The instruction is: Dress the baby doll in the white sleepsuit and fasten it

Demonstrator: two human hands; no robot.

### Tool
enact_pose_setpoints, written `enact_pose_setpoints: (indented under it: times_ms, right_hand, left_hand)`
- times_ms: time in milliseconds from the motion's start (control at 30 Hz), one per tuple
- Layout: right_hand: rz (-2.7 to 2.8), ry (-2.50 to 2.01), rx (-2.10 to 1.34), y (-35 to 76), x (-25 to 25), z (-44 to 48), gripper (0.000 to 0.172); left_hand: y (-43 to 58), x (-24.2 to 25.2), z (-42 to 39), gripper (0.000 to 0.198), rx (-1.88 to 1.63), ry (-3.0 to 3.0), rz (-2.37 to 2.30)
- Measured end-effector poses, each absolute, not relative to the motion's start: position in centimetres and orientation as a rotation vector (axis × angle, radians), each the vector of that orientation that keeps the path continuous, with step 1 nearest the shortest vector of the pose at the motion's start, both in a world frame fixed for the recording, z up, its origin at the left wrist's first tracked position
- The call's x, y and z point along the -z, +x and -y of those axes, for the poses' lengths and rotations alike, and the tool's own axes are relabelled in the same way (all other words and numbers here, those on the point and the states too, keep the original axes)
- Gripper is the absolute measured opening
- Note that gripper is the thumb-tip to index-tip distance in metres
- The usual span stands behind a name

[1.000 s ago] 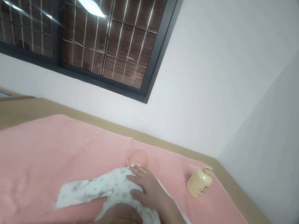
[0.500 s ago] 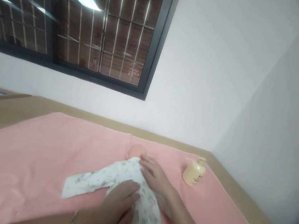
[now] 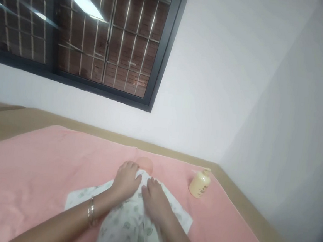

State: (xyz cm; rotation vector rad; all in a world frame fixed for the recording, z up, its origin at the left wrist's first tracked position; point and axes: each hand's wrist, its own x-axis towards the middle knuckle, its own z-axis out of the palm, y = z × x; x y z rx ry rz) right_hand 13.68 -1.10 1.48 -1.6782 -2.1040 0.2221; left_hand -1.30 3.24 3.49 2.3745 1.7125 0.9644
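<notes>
A white baby garment with a small green print (image 3: pixel 127 226) lies on a pink sheet, its sleeves spread to both sides. My left hand (image 3: pixel 127 179) rests on its upper left part near the neck, fingers lying over the cloth. On the upper right part lies my right hand (image 3: pixel 156 201), palm down with the fingers stretched out. Just beyond the neck sits a smooth, round, peach-coloured thing (image 3: pixel 146 163), partly covered by the garment; its kind is unclear. The bottom of the garment runs out of view.
A cream pump bottle (image 3: pixel 199 184) stands on the pink sheet (image 3: pixel 58 156) to the right. The sheet covers a wooden surface (image 3: pixel 245 208) that meets a white wall (image 3: pixel 206 83). A dark-framed window (image 3: pixel 153 77) with bars is at the upper left.
My left hand has moved up to the garment's left shoulder area. My right hand has shifted down from the neck. The right sleeve now lies out to the right. The view has shifted slightly.
</notes>
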Motion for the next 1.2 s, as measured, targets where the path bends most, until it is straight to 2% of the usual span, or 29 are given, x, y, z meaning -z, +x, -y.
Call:
enact_pose_setpoints:
  times_ms: [167,300,467,800,1000,1100,1200]
  right_hand:
    - [2.15,-1.959,-0.094,11.9,-3.3,-0.6,0.052]
    - [2.043,-2.144,-0.305,13.1,-3.2,-3.6,0.063]
    - [2.046,-2.14,-0.417,14.0,-2.7,-5.0,0.07]
    - [2.16,-2.002,-0.247,13.9,-3.6,-1.5,0.051]
    - [1.953,-2.144,-0.296,13.6,-1.9,-4.0,0.063]
    - [1.955,-2.16,-0.328,13.6,-2.1,-3.9,0.065]
    - [2.038,-2.113,-0.134,12.9,-2.8,-2.2,0.058]
  left_hand:
    - [-1.1,-1.1,-5.0,0.048,-0.671,2.331,-1.918]
    - [-0.9,-0.1,-3.3,0.059,-0.582,2.397,-1.87]
    - [-0.4,-0.6,-0.7,0.062,-0.533,2.557,-1.783]
    - [-1.3,-0.7,-2.6,0.065,-0.542,2.5,-1.683]
    - [-0.7,0.0,-1.5,0.05,-0.563,2.646,-1.721]
    - [-1.1,-0.6,-2.6,0.049,-0.535,2.509,-1.749]
    - [-1.8,-1.7,-4.2,0.06,-0.45,2.251,-1.803]
